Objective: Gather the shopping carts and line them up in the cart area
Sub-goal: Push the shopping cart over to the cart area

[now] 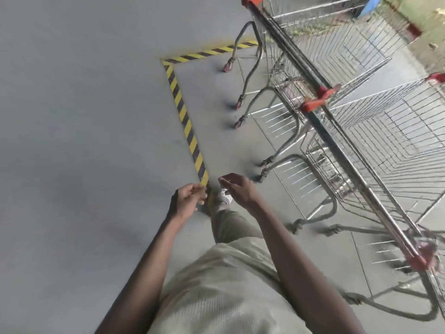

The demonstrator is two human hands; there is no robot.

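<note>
Several silver wire shopping carts with red handle caps [337,147] stand nested in a row on your right, inside the yellow-and-black striped floor tape [183,112]
Your left hand [187,201] and right hand [238,189] hang in front of you, near each other and apart from the carts, fingers loosely curled and holding nothing; below them your white shoe [225,197] sits by the near end of the tape on the grey floor [72,116], and the whole view is motion-blurred

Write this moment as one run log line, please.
left hand: open, holds nothing | right hand: open, holds nothing | carts: lined up inside striped floor line
</note>
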